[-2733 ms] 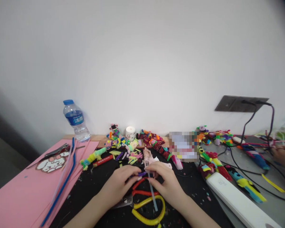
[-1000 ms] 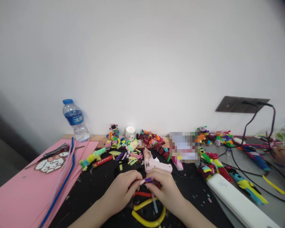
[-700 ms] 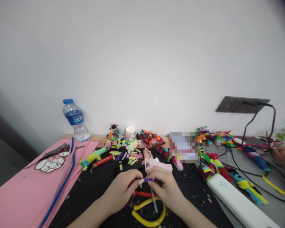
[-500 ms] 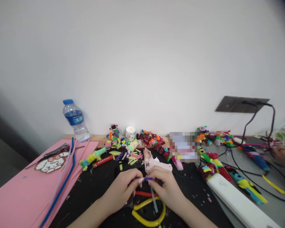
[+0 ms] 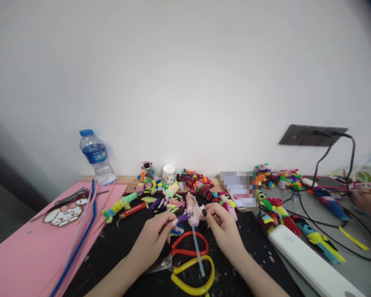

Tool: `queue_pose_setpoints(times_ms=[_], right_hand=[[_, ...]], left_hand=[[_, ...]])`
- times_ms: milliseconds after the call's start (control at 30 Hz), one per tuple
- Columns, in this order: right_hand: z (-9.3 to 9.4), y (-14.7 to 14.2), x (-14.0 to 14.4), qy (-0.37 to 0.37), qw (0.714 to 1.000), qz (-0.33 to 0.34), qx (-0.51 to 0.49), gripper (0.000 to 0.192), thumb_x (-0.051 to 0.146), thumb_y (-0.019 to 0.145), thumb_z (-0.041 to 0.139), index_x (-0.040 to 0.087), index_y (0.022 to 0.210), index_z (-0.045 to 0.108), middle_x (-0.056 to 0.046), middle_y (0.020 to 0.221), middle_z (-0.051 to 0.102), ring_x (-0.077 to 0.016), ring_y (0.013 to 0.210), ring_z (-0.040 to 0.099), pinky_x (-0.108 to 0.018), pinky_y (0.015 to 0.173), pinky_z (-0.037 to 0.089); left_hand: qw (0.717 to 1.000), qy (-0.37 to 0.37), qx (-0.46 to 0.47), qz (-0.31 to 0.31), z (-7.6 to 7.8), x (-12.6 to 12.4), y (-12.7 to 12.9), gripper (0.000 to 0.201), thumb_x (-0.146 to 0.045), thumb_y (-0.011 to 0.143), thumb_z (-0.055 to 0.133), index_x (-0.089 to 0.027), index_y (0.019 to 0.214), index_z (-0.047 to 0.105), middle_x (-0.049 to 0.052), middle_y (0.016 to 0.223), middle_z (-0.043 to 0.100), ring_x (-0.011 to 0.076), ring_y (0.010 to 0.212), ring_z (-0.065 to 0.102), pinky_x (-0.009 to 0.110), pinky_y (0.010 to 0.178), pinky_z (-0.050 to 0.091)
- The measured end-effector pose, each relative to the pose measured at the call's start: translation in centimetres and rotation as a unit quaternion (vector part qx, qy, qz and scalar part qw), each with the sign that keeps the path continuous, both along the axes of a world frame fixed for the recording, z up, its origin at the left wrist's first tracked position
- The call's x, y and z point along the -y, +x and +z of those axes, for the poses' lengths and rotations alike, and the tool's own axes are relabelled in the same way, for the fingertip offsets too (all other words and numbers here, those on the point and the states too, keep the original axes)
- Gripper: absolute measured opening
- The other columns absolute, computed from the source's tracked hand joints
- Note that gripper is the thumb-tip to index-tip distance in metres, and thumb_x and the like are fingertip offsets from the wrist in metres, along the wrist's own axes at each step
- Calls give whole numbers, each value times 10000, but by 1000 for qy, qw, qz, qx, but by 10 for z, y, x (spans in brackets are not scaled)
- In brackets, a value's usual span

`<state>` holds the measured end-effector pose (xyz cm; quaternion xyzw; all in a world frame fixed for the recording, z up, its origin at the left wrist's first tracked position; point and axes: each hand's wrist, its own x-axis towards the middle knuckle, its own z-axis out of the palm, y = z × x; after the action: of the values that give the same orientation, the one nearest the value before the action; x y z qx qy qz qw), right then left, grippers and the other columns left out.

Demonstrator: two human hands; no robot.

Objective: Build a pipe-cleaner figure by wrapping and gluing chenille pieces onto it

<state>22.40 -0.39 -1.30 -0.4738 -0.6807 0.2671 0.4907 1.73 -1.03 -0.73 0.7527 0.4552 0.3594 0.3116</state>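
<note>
Glue gun [image 5: 194,211] now lifted off desk [image 5: 126,243] in right hand [image 5: 223,228] grip; left hand [image 5: 156,235] pinching purple strip [image 5: 183,218] beside nozzle, so gluing's probably up.

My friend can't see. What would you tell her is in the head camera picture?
A person's left hand pinches a purple fuzzy stick beside a pink glue gun gripped by the right hand. Scissors lie below them on a black mat scattered with colourful craft bits.
</note>
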Motion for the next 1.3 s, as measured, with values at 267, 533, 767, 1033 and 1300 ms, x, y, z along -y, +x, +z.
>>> queue_pose_setpoints(times_ms=[267, 533, 767, 1033, 1300], right_hand=[[1, 16, -9, 80, 971, -132, 181, 224, 188, 871, 379, 183, 673, 483, -37, 752, 489, -178, 721, 491, -310, 660, 413], [-5, 27, -18, 138, 950, -180, 213, 102, 208, 812, 517, 192, 768, 607, -101, 1083, 507, -265, 1014, 481, -442, 860, 399], [8, 8, 1, 125, 972, 9, 200, 276, 149, 816, 486, 222, 1071, 560, -99, 1155, 499, -245, 1073, 462, -411, 896, 406], [9, -9, 13, 86, 975, 123, 164, 193, 103, 871, 375, 190, 850, 547, -70, 913, 554, -182, 865, 524, -313, 777, 446], [11, -4, 10, 88, 981, 81, 151, 208, 100, 869, 364, 190, 794, 536, -66, 870, 559, -179, 811, 532, -307, 731, 451]], left_hand=[[999, -24, 31, 34, -3, -4, -1, 190, -237, 883, 396, -166, 788, 545, -46, 565, 483, 110, 505, 501, 191, 548, 391], [999, -28, 36, 25, -1, -3, 1, 196, -235, 884, 397, -169, 768, 541, -49, 559, 486, 106, 491, 490, 193, 544, 383], [999, -17, 0, -28, -1, 2, 2, 215, -225, 892, 381, -175, 781, 558, -37, 589, 519, 110, 515, 507, 201, 582, 397], [998, 1, -13, -69, 3, 5, 5, 247, -216, 905, 343, -173, 805, 566, -2, 662, 576, 125, 587, 531, 213, 631, 419], [998, -18, 67, 11, -5, 0, -2, 216, -206, 884, 363, -176, 1037, 512, 33, 881, 605, 110, 549, 538, 224, 614, 460]])
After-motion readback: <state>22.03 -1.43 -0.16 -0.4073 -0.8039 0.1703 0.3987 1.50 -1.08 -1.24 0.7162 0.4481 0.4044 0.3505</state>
